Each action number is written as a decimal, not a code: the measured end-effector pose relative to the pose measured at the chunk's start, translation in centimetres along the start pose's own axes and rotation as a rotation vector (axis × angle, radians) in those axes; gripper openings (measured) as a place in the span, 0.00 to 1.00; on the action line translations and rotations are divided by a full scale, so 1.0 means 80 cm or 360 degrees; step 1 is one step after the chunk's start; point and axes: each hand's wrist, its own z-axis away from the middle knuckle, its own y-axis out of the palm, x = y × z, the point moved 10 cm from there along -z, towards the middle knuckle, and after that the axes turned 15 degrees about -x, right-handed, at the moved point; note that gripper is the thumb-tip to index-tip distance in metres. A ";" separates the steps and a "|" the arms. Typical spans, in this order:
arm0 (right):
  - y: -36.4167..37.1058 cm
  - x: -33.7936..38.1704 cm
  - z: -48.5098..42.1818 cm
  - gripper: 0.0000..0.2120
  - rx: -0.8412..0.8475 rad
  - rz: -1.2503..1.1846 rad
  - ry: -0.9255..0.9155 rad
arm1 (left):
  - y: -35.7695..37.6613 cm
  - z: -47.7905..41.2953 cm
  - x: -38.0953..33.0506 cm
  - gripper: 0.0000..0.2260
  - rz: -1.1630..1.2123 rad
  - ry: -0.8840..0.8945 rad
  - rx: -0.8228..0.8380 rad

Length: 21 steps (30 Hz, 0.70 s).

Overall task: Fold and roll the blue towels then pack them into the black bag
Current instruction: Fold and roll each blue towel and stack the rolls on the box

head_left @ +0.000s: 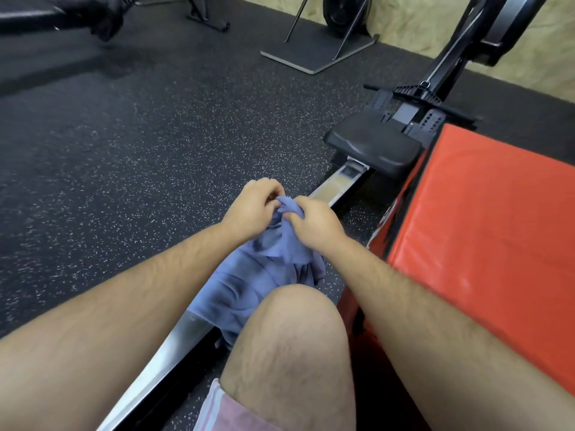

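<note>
A crumpled blue towel (249, 281) hangs in front of my knee, draped over the metal rail of a rowing machine. My left hand (253, 203) and my right hand (312, 223) sit side by side at the towel's top edge, each pinching a bunch of the cloth with curled fingers. The lower part of the towel is hidden behind my knee. No black bag is in view.
The rowing machine's rail (174, 346) runs from bottom left toward its black seat (373, 147). A red padded box (485, 231) stands close on the right. Speckled black rubber floor (140, 157) spreads to the left. Other gym equipment stands at the back.
</note>
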 end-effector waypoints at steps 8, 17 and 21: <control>-0.122 -0.002 -0.017 0.07 -0.0257 -0.0238 0.0045 | -0.005 -0.010 0.030 0.04 -0.0134 -0.0385 0.0204; -0.251 -0.013 0.001 0.10 -0.0459 -0.0259 -0.0013 | -0.030 -0.061 -0.127 0.02 0.0190 -0.0278 -0.0063; -0.347 -0.020 0.019 0.20 -0.0628 -0.0165 -0.0132 | -0.041 -0.106 -0.253 0.03 0.0338 -0.0082 -0.0174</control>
